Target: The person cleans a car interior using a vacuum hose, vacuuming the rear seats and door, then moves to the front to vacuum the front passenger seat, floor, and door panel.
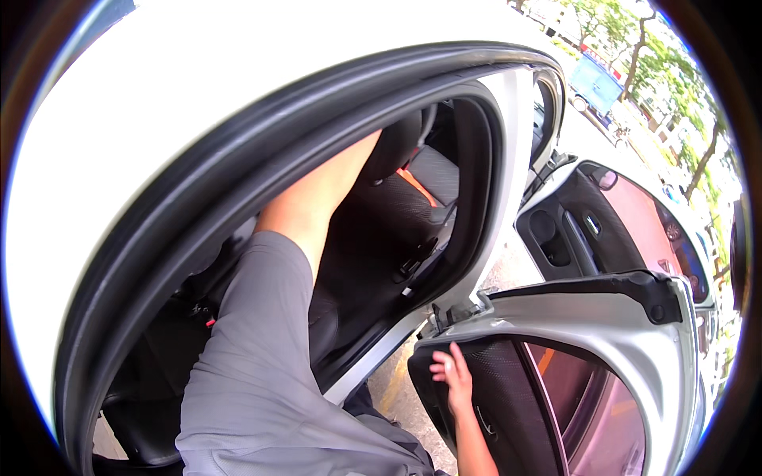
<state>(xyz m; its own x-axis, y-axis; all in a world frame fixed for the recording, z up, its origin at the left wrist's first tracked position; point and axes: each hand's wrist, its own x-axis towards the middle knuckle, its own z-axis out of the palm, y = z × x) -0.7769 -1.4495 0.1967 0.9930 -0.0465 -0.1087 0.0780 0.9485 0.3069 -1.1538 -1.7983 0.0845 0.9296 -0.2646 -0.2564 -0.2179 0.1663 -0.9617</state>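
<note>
My left arm reaches under the roof edge into a white car, and the hand itself is hidden behind the door frame's black rubber seal (297, 107). Beneath that arm is the dark cabin, with a black front seat (387, 196) beyond it. My right hand (453, 378) hangs by the swung-out rear door's dark inner panel (500, 381). Its fingers are spread and hold nothing. I cannot tell if it touches the panel. A door handle (486, 421) shows beside my right forearm.
The white roof (208, 71) spans the upper left. Ahead, the front door (595, 226) also stands swung out, past the pale door pillar (515, 131). Concrete ground (411, 410) shows between sill and rear door. A blue cargo vehicle (595, 83) and trees are farther off.
</note>
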